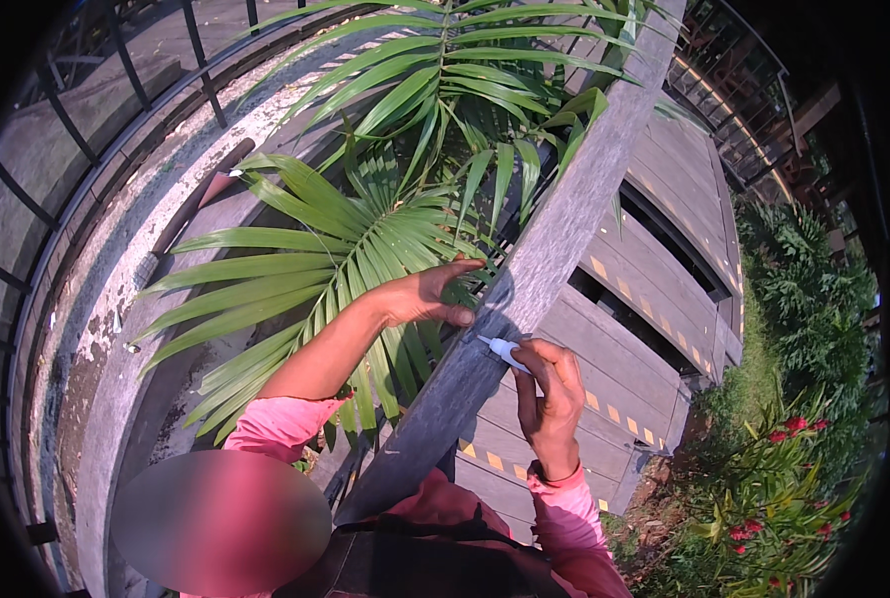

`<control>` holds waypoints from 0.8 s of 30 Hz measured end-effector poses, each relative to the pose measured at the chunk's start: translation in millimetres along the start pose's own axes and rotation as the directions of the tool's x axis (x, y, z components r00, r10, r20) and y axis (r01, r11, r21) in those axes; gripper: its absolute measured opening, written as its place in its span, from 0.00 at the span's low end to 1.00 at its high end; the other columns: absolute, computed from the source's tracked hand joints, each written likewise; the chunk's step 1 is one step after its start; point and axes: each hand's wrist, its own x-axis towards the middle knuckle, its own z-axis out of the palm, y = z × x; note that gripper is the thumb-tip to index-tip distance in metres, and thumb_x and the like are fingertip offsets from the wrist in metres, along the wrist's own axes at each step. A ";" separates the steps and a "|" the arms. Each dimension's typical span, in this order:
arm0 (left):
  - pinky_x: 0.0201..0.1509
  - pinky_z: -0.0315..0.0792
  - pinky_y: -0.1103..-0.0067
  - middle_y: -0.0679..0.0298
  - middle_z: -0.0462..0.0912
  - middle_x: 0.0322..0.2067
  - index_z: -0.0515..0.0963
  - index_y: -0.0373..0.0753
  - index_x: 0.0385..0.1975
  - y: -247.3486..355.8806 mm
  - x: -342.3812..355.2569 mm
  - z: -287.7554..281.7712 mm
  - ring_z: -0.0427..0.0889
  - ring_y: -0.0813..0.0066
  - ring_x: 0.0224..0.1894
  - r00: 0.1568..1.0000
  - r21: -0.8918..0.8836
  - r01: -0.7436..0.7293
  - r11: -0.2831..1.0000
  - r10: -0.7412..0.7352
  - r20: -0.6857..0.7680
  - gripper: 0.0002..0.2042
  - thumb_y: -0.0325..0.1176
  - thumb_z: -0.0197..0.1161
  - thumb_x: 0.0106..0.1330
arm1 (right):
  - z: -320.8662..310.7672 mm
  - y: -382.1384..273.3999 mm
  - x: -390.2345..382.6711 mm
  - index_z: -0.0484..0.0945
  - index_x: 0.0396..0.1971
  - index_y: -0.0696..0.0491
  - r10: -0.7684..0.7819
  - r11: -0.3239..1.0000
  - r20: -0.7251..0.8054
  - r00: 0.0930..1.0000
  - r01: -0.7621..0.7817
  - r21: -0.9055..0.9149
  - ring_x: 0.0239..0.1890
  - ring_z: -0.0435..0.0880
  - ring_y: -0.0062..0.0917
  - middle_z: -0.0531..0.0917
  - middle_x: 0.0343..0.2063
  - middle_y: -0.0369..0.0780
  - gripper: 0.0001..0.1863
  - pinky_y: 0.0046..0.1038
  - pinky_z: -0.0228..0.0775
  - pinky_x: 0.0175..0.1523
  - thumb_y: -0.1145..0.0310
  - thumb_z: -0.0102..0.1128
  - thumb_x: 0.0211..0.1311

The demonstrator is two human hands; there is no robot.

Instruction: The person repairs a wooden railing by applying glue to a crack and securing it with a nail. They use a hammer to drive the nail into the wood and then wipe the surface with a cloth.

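Note:
A weathered grey wooden rail (574, 174) runs diagonally from the lower middle to the upper right. My right hand (547, 399) grips a small white tube (501, 348) between thumb and fingers, its narrow nozzle at the rail's top surface. My left hand (425, 297) is at the rail's left edge, thumb and fingers apart with nothing visible between them, just above and left of the nozzle. Large green palm fronds (255, 279) spread behind and under my left arm.
Wooden steps (614, 339) with yellow stripes and dark gaps descend right of the rail. A curved black metal fence (146, 100) and pale weathered ledge (111, 279) border the left. Shrubs with red flowers (796, 426) grow at right, and another railing (724, 120) curves at upper right.

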 end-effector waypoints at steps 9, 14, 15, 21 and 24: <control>0.83 0.47 0.69 0.45 0.58 0.77 0.55 0.30 0.77 -4.6 0.2 -0.3 0.52 0.55 0.81 0.999 0.081 -0.023 0.996 0.025 -0.024 0.58 0.55 0.82 0.52 | -5.2 -1.0 8.7 0.87 0.42 0.53 -0.108 0.991 0.059 0.992 0.112 -0.077 0.46 0.85 0.37 0.85 0.44 0.40 0.19 0.36 0.80 0.47 0.86 0.69 0.50; 0.83 0.46 0.68 0.44 0.56 0.77 0.55 0.31 0.77 -8.5 3.9 1.8 0.50 0.54 0.81 1.000 0.059 -0.008 0.998 0.009 -0.017 0.59 0.56 0.82 0.51 | -10.7 -0.5 15.6 0.87 0.42 0.53 -0.164 0.980 0.101 0.981 0.174 -0.100 0.46 0.85 0.37 0.85 0.45 0.40 0.20 0.36 0.81 0.48 0.85 0.68 0.45; 0.83 0.46 0.68 0.44 0.55 0.77 0.55 0.31 0.78 -9.3 4.9 1.8 0.50 0.54 0.81 1.000 0.055 -0.005 0.998 0.006 -0.019 0.60 0.57 0.82 0.51 | -11.3 -1.0 16.4 0.87 0.41 0.53 -0.169 0.978 0.108 0.980 0.181 -0.104 0.46 0.85 0.37 0.85 0.45 0.40 0.21 0.36 0.81 0.48 0.85 0.68 0.44; 0.84 0.44 0.66 0.43 0.53 0.78 0.54 0.32 0.78 -13.3 5.9 2.5 0.48 0.53 0.82 1.000 0.036 0.005 0.999 -0.004 -0.023 0.61 0.58 0.82 0.50 | -11.4 -1.4 17.7 0.88 0.40 0.54 -0.177 0.978 0.126 0.976 0.189 -0.092 0.47 0.85 0.37 0.85 0.45 0.40 0.19 0.36 0.81 0.48 0.85 0.67 0.45; 0.84 0.44 0.66 0.43 0.52 0.78 0.54 0.32 0.78 -14.7 6.2 2.4 0.47 0.53 0.82 1.000 0.028 0.011 1.000 -0.010 -0.027 0.61 0.59 0.82 0.49 | -9.9 -1.8 18.2 0.88 0.40 0.54 -0.179 0.979 0.131 0.975 0.190 -0.075 0.47 0.85 0.37 0.85 0.45 0.40 0.19 0.36 0.81 0.47 0.85 0.67 0.46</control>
